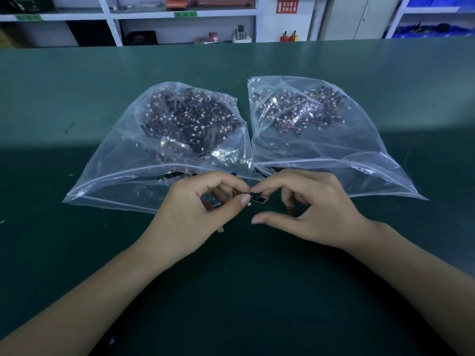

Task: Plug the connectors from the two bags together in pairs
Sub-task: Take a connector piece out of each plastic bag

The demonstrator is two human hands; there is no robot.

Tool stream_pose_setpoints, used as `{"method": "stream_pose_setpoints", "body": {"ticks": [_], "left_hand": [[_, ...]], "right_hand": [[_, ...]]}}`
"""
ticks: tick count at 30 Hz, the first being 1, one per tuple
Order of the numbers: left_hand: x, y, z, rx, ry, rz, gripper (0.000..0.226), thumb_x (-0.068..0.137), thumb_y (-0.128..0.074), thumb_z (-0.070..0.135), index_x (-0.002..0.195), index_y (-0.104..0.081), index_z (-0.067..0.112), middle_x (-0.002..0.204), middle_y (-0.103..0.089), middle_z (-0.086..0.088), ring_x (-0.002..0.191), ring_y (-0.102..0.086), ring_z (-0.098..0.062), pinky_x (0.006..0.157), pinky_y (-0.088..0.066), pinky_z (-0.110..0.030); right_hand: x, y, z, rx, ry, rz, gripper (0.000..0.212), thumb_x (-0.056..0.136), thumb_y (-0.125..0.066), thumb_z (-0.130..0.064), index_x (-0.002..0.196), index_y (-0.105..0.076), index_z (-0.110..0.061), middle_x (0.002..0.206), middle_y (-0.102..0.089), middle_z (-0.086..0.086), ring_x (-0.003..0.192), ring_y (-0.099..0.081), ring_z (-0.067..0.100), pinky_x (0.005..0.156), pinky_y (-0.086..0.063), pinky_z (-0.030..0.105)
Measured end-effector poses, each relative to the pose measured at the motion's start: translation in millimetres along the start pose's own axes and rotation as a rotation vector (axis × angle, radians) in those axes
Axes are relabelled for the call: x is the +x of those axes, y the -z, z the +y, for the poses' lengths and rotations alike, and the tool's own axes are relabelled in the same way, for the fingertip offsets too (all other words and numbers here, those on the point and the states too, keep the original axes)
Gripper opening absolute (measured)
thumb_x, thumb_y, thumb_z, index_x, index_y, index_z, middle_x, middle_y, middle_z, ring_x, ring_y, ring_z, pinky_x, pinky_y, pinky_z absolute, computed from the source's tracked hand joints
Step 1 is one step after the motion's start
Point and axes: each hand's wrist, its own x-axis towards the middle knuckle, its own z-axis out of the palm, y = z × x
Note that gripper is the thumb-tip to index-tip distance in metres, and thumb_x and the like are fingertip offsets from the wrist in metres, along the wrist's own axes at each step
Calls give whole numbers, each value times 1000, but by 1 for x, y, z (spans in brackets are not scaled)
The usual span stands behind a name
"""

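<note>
Connectors [253,196], one small dark pair, pinched between both hands at table [77,86] centre, 6 o'clock of two clear bags [159,150] [316,140]. Risk, judged: misaligned push bending pins, or slipping out. Left hand [198,211] thumb and forefinger clamped on wired piece; right hand [305,211] fingertips pinching dark piece, thumb apart.

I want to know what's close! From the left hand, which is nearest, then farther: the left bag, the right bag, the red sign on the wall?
1. Left bag: its near edge lies right under the left hand.
2. Right bag: across on the right side, just past the fingertips.
3. Red sign: far back on the wall, beyond the table.
</note>
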Motion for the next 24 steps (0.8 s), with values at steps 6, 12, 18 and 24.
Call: {"method": "stream_pose_setpoints", "body": {"ticks": [6,12,18,24], "left_hand": [[0,1,-2,-48,19,-37,15,96,-80,23,106,-81,33,93,-74,-2,79,-69,-14,57,-58,-25],[-1,-1,-8,43,-55,-78,38,94,-79,24,126,-71,45,96,-66,4,80,-71,-22,55,-58,-33],[-1,2,-7,356,-201,-71,54,99,-71,23,145,-57,47,97,-67,13,81,-68,-19,59,-52,-22],[-1,5,-5,524,-248,-30,44,103,-66,26,143,-58,41,91,-68,20,74,-65,-11,62,-48,-19]], "right_hand": [[-1,-3,5,4,14,52,7,98,-79,-17,102,-81,-12,90,-67,-15,63,-47,0,65,-35,7],[-1,-2,2,19,-39,22,2,96,-79,-13,95,-78,-12,88,-69,-8,61,-52,6,64,-36,8],[-1,-3,0,-5,-67,26,4,93,-80,-11,93,-76,-12,83,-57,-31,58,-51,1,64,-35,6],[-1,-3,0,-7,-72,52,5,93,-80,-10,93,-76,-12,80,-55,-38,56,-51,-3,62,-35,4]]}}
